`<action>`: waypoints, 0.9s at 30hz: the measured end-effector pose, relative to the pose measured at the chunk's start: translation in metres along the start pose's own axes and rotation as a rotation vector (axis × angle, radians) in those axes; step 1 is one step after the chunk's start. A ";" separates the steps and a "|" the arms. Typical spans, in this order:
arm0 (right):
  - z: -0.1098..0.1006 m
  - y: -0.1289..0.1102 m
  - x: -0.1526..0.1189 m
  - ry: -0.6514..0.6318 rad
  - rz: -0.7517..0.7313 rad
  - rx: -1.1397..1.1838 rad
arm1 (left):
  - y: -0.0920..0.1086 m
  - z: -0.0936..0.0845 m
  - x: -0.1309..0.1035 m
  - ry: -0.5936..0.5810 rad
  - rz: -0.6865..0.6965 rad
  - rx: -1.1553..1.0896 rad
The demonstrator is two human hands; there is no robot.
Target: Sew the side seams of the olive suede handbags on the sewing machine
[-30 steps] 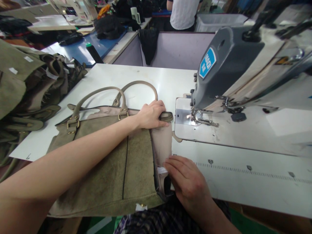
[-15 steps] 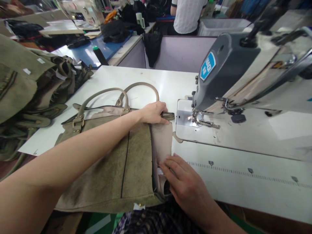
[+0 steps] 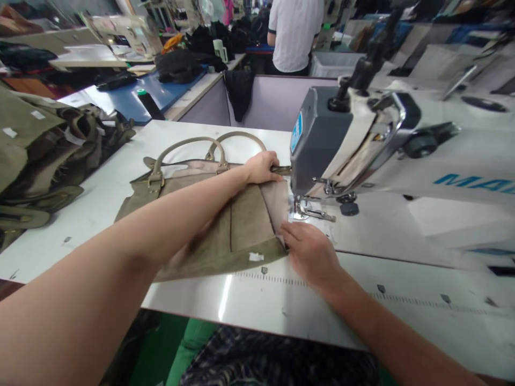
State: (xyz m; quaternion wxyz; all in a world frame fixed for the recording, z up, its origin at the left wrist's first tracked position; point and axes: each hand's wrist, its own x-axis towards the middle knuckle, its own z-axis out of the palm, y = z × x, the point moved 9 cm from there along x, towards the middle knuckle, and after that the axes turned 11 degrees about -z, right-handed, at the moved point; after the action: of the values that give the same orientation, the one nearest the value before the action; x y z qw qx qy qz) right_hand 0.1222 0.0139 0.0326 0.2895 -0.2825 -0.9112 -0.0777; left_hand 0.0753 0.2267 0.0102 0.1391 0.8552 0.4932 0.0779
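Since the earlier frames, the olive-green suede handbag with tan looped handles [image 3: 209, 225] has slid rightward across the white worktable [image 3: 241, 305], so that its pale side gusset now lies just beside the presser foot [image 3: 311, 212] of the grey-and-white industrial sewing machine [image 3: 341, 145]; both hands have travelled with it.

Relative to the machine's needle area, the bag lies flat immediately to the left, its top edge pointing away from the person and its handles arched further left. The left hand [image 3: 261, 167] is closed over the bag's upper corner, gripping the strap end just left of the machine head. The right hand [image 3: 311, 252] lies flat with fingers extended, pressing the bag's lower right corner down just in front of the presser foot.

This looks like the positioning step, feeding the gusset edge toward the needle before stitching. The next move probably calls for nudging that edge squarely under the foot, keeping the layers flat and aligned, with fingertips held clear of the needle.

Further left of the machine sits a heap of similar olive bags [image 3: 44, 155], and beyond it a person in a white shirt [image 3: 295, 32] stands at another bench.
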 end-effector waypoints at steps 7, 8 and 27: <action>-0.028 -0.040 -0.035 0.033 0.077 0.046 | 0.043 0.024 -0.030 -0.100 0.085 -0.029; -0.030 -0.043 -0.039 0.025 0.081 0.058 | 0.045 0.025 -0.035 -0.093 0.076 -0.035; -0.018 -0.034 -0.042 0.028 0.111 0.076 | 0.042 0.023 -0.030 -0.065 0.077 -0.089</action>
State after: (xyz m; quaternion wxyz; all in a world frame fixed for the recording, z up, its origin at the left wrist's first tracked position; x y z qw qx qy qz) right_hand 0.1403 -0.0393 0.0241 0.3166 -0.3201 -0.8924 -0.0310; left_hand 0.1011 0.1776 0.0012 0.1896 0.8687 0.4510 0.0773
